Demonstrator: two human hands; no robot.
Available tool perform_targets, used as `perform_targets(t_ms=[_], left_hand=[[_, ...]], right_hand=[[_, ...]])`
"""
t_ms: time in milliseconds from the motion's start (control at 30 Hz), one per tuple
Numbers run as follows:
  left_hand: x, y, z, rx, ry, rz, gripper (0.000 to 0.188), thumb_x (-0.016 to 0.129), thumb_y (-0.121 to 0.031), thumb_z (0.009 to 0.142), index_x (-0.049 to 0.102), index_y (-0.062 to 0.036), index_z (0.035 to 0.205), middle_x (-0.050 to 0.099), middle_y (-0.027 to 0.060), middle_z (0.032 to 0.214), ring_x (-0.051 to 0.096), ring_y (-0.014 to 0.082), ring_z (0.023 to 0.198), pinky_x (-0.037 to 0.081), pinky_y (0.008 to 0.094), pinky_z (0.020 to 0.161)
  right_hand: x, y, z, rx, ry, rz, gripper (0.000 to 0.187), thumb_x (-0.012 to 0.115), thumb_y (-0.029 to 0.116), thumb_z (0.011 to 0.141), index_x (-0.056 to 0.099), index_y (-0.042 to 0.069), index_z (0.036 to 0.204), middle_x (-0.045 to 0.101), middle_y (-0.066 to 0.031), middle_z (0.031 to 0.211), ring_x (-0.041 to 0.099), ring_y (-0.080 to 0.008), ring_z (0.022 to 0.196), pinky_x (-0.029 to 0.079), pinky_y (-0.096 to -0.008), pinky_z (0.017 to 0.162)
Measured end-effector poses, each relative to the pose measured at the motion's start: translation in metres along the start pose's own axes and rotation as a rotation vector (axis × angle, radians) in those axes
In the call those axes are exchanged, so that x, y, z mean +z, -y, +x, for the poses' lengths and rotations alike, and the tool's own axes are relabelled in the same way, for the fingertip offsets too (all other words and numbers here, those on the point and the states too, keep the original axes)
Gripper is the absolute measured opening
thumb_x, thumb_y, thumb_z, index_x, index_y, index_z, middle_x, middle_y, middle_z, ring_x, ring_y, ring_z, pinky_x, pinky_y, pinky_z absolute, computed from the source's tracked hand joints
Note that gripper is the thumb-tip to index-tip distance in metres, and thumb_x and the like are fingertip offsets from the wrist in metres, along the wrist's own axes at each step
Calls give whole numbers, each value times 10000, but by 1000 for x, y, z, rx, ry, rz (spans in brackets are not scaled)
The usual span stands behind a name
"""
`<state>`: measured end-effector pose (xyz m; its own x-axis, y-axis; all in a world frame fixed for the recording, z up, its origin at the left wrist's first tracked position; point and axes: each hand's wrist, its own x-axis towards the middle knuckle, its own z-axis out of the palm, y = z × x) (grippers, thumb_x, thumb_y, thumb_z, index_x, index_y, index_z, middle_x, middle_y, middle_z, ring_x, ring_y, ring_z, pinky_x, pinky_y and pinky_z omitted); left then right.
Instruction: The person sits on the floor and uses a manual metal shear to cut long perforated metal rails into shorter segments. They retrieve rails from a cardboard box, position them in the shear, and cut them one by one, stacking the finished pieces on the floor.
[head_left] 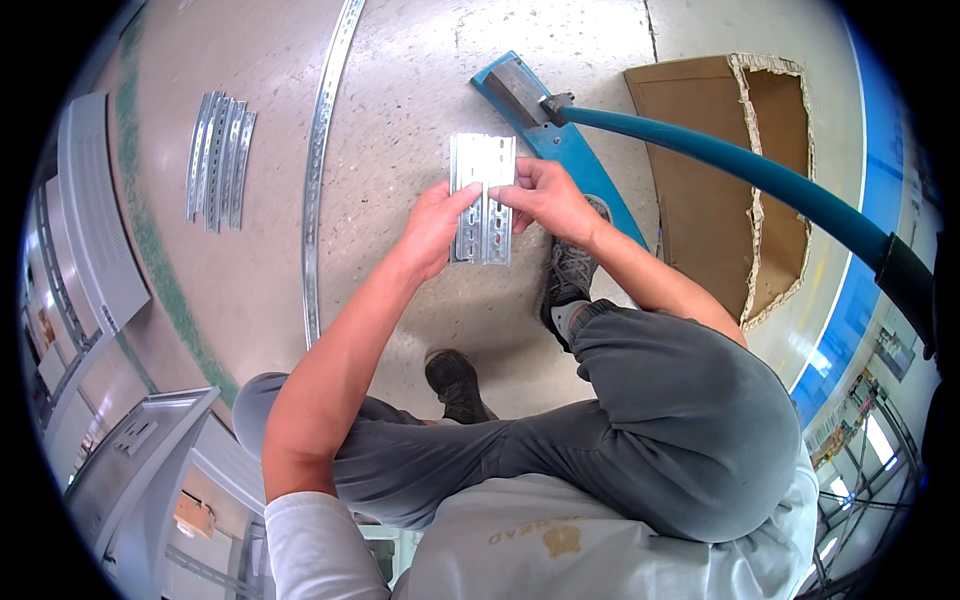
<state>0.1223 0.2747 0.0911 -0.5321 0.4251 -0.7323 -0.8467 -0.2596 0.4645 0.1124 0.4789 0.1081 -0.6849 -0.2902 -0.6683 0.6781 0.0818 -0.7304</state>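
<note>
Two short slotted metal DIN rails [484, 225] lie side by side between my hands, above the floor and in front of my knees. My left hand [438, 228] grips their left edge, its thumb on the face. On the right edge, my right hand [545, 197] holds them with the thumb laid over the front and fingers behind. Just beyond my right hand is a blue lever cutter [562, 150] on the floor, its long blue handle [720, 152] reaching toward the right. My right shoe [570, 272] is beside the cutter's base.
Several cut rails [220, 160] lie in a group on the floor at left. One long slotted rail [316, 180] runs lengthwise between them and me. An open cardboard box [690, 165] stands at right under the cutter handle. Grey metal panels [95, 215] are at the far left.
</note>
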Motion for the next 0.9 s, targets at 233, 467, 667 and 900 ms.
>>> perform_targets(t_ms=[233, 467, 667, 900], left_hand=[[1, 0, 3, 0, 13, -2, 280, 570, -196, 1056, 623, 6, 1243, 723, 93, 1112, 708, 153, 944, 579, 337, 850], [9, -4, 3, -2, 22, 34, 276, 555, -190, 1062, 637, 3, 1241, 724, 81, 1119, 703, 148, 955, 570, 328, 859], [9, -1, 6, 3, 58, 35, 276, 553, -184, 1063, 635, 5, 1247, 722, 84, 1124, 702, 156, 967, 569, 339, 870], [8, -1, 4, -11, 46, 31, 265, 555, -181, 1062, 642, -1, 1236, 724, 79, 1110, 703, 150, 962, 571, 336, 867]], right_hand=[[-3, 0, -2, -4, -18, -12, 294, 706, 178, 950, 656, -56, 1122, 722, -81, 858, 683, -121, 649, 570, -263, 545], [-6, -3, -3, -21, -59, -14, 288, 707, 177, 950, 660, -62, 1105, 726, -89, 864, 686, -123, 647, 571, -262, 543], [-9, -5, -6, -27, -56, -13, 276, 710, 169, 949, 660, -58, 1098, 724, -88, 859, 685, -124, 642, 571, -256, 544], [-9, -4, -6, -18, -46, 6, 275, 718, 176, 948, 662, -55, 1088, 723, -87, 861, 684, -120, 646, 570, -256, 540]])
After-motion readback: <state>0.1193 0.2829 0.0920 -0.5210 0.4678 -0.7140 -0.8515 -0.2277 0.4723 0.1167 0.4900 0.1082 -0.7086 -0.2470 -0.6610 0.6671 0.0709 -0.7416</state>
